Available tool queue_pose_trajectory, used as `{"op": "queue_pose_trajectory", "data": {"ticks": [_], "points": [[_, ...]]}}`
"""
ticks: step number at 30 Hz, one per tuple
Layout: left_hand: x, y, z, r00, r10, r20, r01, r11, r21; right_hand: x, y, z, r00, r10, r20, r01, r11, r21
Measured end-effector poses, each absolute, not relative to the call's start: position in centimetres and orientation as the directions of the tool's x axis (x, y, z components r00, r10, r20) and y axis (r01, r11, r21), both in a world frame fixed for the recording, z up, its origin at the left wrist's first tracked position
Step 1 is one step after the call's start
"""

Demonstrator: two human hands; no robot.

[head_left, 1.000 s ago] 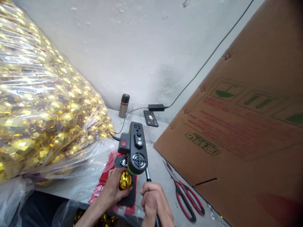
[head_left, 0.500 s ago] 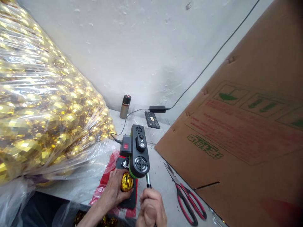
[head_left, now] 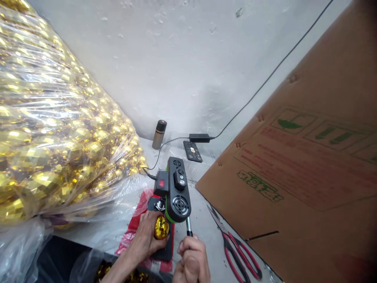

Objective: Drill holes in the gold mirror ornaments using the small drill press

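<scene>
Left hand on the gold ball, right hand on the lever, lower centre
Left grip part-open around the ball, right grip closed; both holds unchanged, while the black device and scissors sit slightly farther right in frame

Gold ball in left hand

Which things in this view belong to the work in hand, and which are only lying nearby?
In use:
gold ball, in the left hand
lever, in the right hand
black machine and black base

Apparently only nearby:
scissors
phone
bottle
cardboard box
clear bag of gold balls (perhaps stock; I cannot tell)
</scene>
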State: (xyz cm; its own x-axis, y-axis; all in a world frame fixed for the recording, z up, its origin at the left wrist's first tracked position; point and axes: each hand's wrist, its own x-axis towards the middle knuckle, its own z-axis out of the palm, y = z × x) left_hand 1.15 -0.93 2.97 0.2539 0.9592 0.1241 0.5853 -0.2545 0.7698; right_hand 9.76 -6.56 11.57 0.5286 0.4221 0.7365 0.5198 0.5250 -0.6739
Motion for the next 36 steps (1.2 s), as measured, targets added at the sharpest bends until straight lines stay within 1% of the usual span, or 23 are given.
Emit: {"op": "queue_pose_trajectory", "data": {"ticks": [4,6,9,14,24,29,36], "points": [[1.2,-0.9,3.2,0.249,0.96,0.125,0.586,-0.252,0.77,10.2,-6.0,11.1,0.489,0.348,0.8,0.564,0.574,-0.594],[1.2,-0.9,3.1,0.243,0.962,0.122,0.588,-0.246,0.77,10.5,-6.1,10.9,0.475,0.369,0.799,0.552,0.582,-0.597],[1.2,-0.9,2.9,0.237,0.963,0.128,0.583,-0.247,0.774,10.6,-6.3,10.6,0.487,0.419,0.767,0.523,0.563,-0.64],[1.1,-0.8,2.6,0.236,0.959,0.155,0.56,-0.264,0.785,10.7,-5.9,10.4,0.466,0.338,0.818,0.57,0.593,-0.57],[1.3,-0.7,2.0,0.216,0.956,0.2,0.549,-0.288,0.784,11.1,-5.0,10.1,0.405,0.299,0.864,0.592,0.634,-0.497],[1.2,-0.6,1.9,0.214,0.949,0.232,0.548,-0.313,0.776,10.7,-5.3,10.3,0.462,0.345,0.817,0.538,0.622,-0.568],[1.1,-0.4,2.0,0.233,0.948,0.216,0.542,-0.311,0.781,11.3,-5.6,8.5,0.363,0.365,0.858,0.62,0.593,-0.514]]}}
